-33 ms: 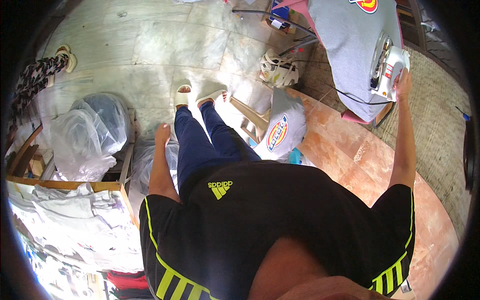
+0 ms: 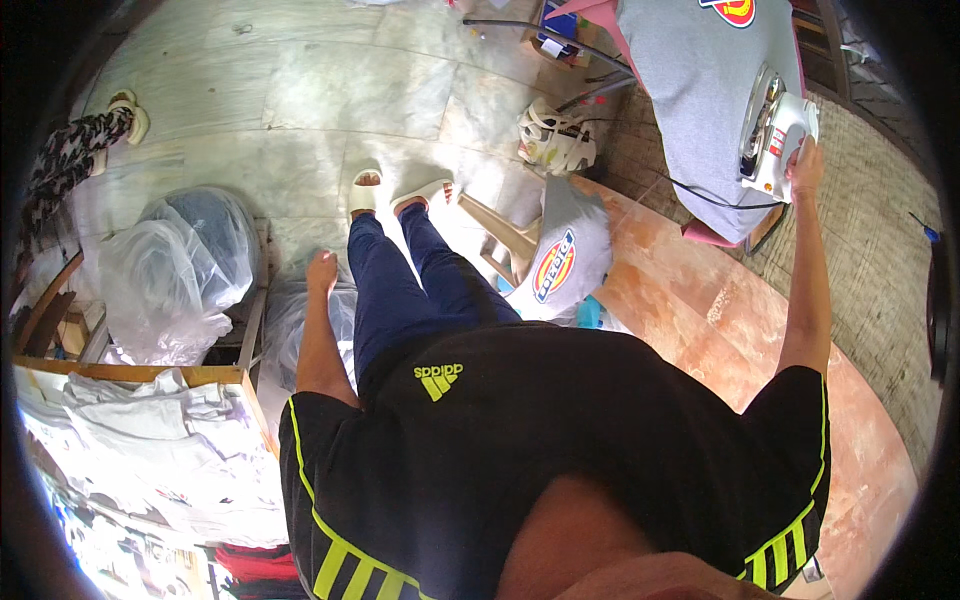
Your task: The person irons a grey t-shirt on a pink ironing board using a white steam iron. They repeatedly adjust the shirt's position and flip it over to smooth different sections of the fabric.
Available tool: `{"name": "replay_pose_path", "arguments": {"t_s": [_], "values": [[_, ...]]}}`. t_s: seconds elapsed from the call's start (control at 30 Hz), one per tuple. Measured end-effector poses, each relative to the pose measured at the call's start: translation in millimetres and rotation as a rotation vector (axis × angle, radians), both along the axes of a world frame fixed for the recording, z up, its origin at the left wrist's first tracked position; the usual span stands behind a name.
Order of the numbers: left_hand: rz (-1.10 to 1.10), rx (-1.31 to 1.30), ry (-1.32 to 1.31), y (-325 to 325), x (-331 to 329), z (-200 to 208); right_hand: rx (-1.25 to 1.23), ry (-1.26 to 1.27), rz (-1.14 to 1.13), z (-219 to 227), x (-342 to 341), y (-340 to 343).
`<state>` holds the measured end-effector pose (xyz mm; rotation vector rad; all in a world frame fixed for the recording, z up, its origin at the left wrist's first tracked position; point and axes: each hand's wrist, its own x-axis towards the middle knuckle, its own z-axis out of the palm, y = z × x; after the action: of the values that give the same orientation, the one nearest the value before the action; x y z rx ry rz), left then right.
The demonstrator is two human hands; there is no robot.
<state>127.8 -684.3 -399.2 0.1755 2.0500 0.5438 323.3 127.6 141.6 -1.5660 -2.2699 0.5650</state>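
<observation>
My right hand is closed round the handle of a white clothes iron. The iron stands tipped up at the right edge of the ironing board, its shiny soleplate turned to the left. Under it a grey garment with a red and yellow patch covers the board, and a pink cloth shows at the edges. A black cord runs from the iron across the garment. My left hand hangs low beside my leg, fingers curled, with nothing seen in it.
A second grey garment with an oval patch drapes over a wooden stool. White strappy shoes lie under the board. At left are plastic-wrapped bundles and a wood-edged table with white garments. Another person's patterned leg shows far left.
My left hand has shifted very slightly toward me. The right hand and the iron have not visibly moved.
</observation>
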Motion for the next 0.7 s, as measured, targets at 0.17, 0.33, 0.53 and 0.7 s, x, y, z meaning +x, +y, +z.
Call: {"name": "replay_pose_path", "arguments": {"t_s": [0.17, 0.33, 0.53, 0.7], "values": [[0.175, 0.019, -0.026, -13.5, 0.1, 7.1, -0.023, 0.022, -0.030, 2.5, -1.7, -2.0], [0.150, 0.063, -0.086, 23.9, -16.6, 38.1, -0.003, 0.002, -0.070, 1.8, -1.3, -11.4], [0.235, 0.186, -0.075, 59.9, -30.5, 40.2, 0.024, 0.024, -0.056, 1.7, -8.7, -16.9], [0.219, 0.180, -0.107, 80.0, -35.3, 40.8, 0.052, -0.003, -0.011, 2.5, -1.4, -12.3]]}}
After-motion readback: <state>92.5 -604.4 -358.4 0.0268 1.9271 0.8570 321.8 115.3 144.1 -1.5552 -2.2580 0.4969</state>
